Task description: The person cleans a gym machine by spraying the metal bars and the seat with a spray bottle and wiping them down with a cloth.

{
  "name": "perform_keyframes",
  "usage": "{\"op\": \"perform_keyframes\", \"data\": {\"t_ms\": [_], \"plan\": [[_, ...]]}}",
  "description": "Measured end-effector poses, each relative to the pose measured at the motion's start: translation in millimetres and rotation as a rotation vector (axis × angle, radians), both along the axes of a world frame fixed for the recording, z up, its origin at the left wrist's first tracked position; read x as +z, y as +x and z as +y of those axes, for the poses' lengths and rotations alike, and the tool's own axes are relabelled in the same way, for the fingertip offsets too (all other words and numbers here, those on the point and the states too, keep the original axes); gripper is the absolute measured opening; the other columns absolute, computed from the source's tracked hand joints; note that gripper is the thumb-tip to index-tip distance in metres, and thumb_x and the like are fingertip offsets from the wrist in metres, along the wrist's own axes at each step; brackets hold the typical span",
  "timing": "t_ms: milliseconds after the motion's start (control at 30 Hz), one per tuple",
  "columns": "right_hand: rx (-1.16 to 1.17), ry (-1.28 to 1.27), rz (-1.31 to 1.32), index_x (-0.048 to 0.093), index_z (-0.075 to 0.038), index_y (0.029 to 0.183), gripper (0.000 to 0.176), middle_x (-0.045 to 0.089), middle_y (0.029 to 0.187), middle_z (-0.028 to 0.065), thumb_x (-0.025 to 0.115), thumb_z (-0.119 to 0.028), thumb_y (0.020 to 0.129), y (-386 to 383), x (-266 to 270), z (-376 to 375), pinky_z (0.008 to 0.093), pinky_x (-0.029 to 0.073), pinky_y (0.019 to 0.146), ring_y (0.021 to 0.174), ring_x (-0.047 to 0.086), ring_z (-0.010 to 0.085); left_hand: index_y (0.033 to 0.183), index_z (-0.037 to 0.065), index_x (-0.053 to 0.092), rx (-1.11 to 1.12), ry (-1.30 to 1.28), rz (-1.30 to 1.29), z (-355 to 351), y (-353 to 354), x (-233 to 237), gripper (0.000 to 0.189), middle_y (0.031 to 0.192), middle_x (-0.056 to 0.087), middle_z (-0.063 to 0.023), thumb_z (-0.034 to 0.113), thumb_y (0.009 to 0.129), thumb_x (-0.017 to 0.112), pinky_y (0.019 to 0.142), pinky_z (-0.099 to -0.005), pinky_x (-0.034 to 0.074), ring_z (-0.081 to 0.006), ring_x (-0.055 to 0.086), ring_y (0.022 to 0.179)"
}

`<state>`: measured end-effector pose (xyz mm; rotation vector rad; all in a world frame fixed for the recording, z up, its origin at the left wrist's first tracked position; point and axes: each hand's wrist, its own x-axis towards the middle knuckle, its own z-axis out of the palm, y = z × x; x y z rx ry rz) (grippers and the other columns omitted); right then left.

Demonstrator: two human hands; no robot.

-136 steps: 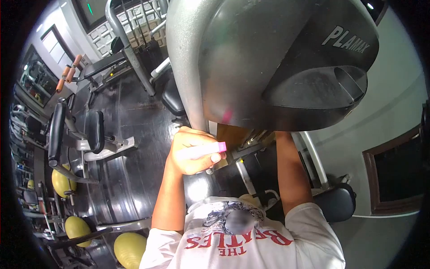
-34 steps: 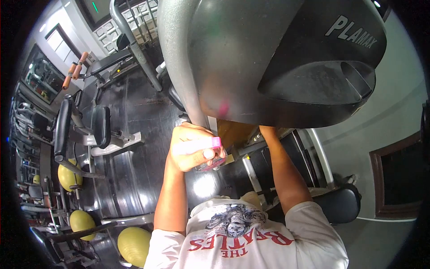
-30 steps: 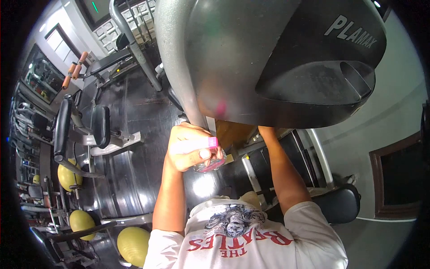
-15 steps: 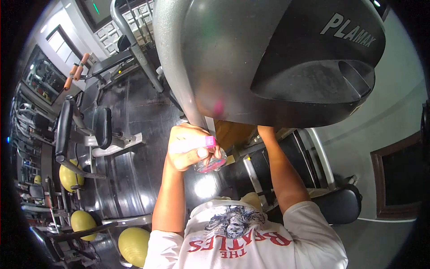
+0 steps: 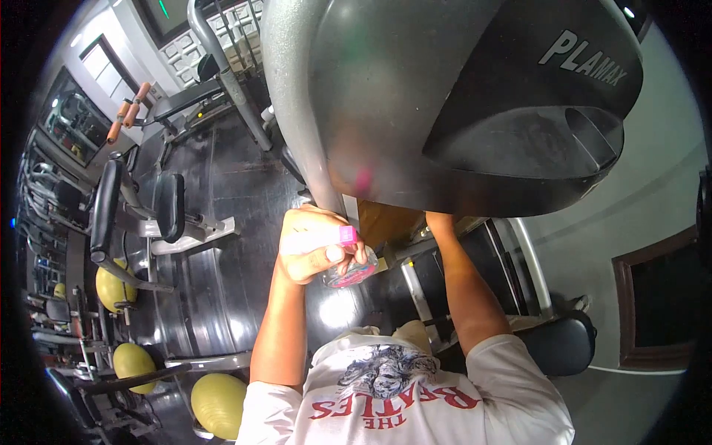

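Note:
My left hand (image 5: pixel 315 245) is closed round a clear spray bottle (image 5: pixel 353 274) with a pink head and a coloured label. It is in front of a grey upright post, just below the black and grey machine housing (image 5: pixel 386 111) marked PLAMAX. Part of my right hand (image 5: pixel 439 221) shows under the lower edge of that housing. Its fingers are hidden behind it, so whether they hold or touch anything cannot be seen. A blurred pink reflection of the bottle head shows on the glossy housing.
A padded machine (image 5: pixel 172 208) stands to the left, with a bench with orange foam rollers (image 5: pixel 122 119) behind it. Several yellow exercise balls (image 5: pixel 219 406) lie at the lower left. A black pad (image 5: pixel 560 345) and a curved grey rail (image 5: pixel 532 259) are at the right.
The view has shifted slightly, so the housing appears a little lower and further right. Both hands keep nearly the same place, the left still holding the spray bottle.

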<state>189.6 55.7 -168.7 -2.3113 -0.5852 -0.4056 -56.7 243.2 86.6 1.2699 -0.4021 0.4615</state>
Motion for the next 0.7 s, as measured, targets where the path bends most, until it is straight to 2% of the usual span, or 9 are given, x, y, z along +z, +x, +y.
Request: {"op": "perform_keyframes", "data": {"t_ms": [167, 267, 367, 467, 533, 567, 667, 700], "plan": [[-0.044, -0.088, -0.005, 0.056, -0.001, 0.128, 0.045, 0.054, 0.132, 0.0240, 0.054, -0.027, 0.092, -1, -10, 1, 0.0496, 0.036, 0.104, 0.123, 0.048, 0.0421, 0.074, -0.007, 0.065, -0.016, -0.028, 0.024, 1, -1, -2, 0.037, 0.066, 0.065, -0.0233, 0.029, 0.077, 0.072, 0.041, -0.0268, 0.048, -0.0192, 0.058, 0.040], [-0.040, -0.084, 0.054, 0.055, -0.002, 0.130, 0.046, 0.052, 0.134, 0.0235, 0.055, -0.029, 0.092, -10, 6, 2, 0.0495, 0.035, 0.105, 0.126, 0.046, 0.0417, 0.087, -0.007, 0.068, -0.103, -0.052, -0.003, 7, -2, -5, 0.027, 0.075, 0.069, -0.0203, 0.018, 0.078, 0.073, 0.046, -0.0285, 0.049, -0.0188, 0.061, 0.049], [0.002, -0.088, 0.030, 0.054, -0.003, 0.131, 0.051, 0.052, 0.135, 0.0228, 0.058, -0.032, 0.090, -1, -9, 0, 0.0494, 0.034, 0.106, 0.127, 0.045, 0.0414, 0.089, -0.007, 0.068, -0.103, -0.031, -0.027, 9, -1, -8, 0.026, 0.075, 0.069, -0.0203, 0.017, 0.078, 0.072, 0.047, -0.0287, 0.049, -0.0186, 0.061, 0.049], [-0.003, -0.124, 0.015, 0.053, -0.003, 0.132, 0.055, 0.052, 0.135, 0.0224, 0.062, -0.033, 0.088, 6, -17, 0, 0.0492, 0.033, 0.107, 0.128, 0.044, 0.0414, 0.072, -0.007, 0.065, 0.012, -0.050, 0.038, 0, -2, -3, 0.038, 0.066, 0.065, -0.0232, 0.029, 0.075, 0.073, 0.041, -0.0267, 0.048, -0.0194, 0.058, 0.041], [-0.009, -0.151, 0.012, 0.052, -0.003, 0.133, 0.057, 0.052, 0.135, 0.0221, 0.065, -0.035, 0.087, 7, -29, -3, 0.0492, 0.033, 0.107, 0.128, 0.044, 0.0414, 0.081, -0.007, 0.067, -0.040, -0.020, -0.010, 4, -2, -5, 0.029, 0.073, 0.068, -0.0198, 0.021, 0.078, 0.072, 0.046, -0.0276, 0.048, -0.0183, 0.060, 0.047], [-0.065, -0.123, 0.058, 0.052, -0.002, 0.133, 0.061, 0.052, 0.135, 0.0223, 0.068, -0.036, 0.084, 9, -33, -3, 0.0486, 0.034, 0.107, 0.128, 0.045, 0.0413, 0.086, -0.007, 0.068, -0.066, -0.005, -0.036, 5, -1, -5, 0.025, 0.076, 0.069, -0.0180, 0.017, 0.079, 0.071, 0.048, -0.0280, 0.049, -0.0177, 0.061, 0.050], [-0.193, -0.087, 0.254, 0.053, -0.001, 0.131, 0.071, 0.052, 0.134, 0.0229, 0.077, -0.040, 0.077, 7, -34, -2, 0.0469, 0.036, 0.107, 0.127, 0.047, 0.0408, 0.084, -0.007, 0.068, -0.043, -0.007, 0.008, 3, -3, -4, 0.024, 0.075, 0.069, -0.0175, 0.016, 0.079, 0.071, 0.048, -0.0277, 0.048, -0.0173, 0.061, 0.050], [-0.210, -0.108, 0.361, 0.053, -0.001, 0.130, 0.072, 0.052, 0.134, 0.0231, 0.078, -0.041, 0.075, -3, -16, -1, 0.0463, 0.037, 0.106, 0.126, 0.047, 0.0406, 0.084, -0.007, 0.068, -0.041, -0.021, 0.017, 1, -4, -4, 0.022, 0.075, 0.069, -0.0177, 0.015, 0.079, 0.070, 0.048, -0.0275, 0.048, -0.0173, 0.061, 0.050]]}}
